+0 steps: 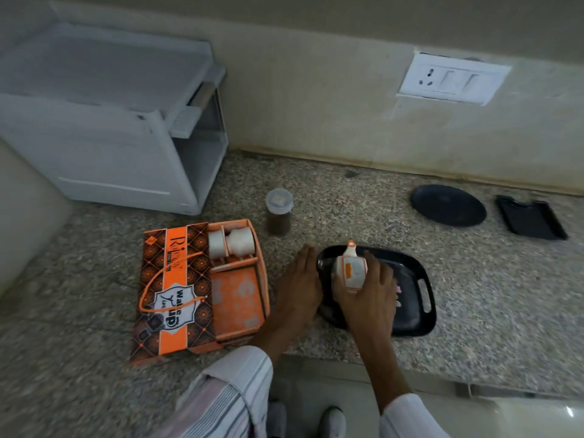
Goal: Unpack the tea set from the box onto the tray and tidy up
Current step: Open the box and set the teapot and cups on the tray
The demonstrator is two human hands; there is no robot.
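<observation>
An orange patterned tea set box (235, 298) lies open on the granite counter, its lid (170, 292) folded to the left. White cups (235, 243) lie in the box's far compartment; the near compartment shows only orange card. My right hand (369, 289) is shut on a white and orange teapot (352, 268), holding it over the left part of a black handled tray (414, 298). My left hand (298, 279) lies flat with fingers apart at the tray's left edge, holding nothing.
A lidded jar (278, 211) with dark contents stands behind the box. A round black plate (448, 205) and a small black rectangular tray (531, 216) lie at the back right. A white plastic rack (126, 121) fills the back left. The counter's front edge runs below my arms.
</observation>
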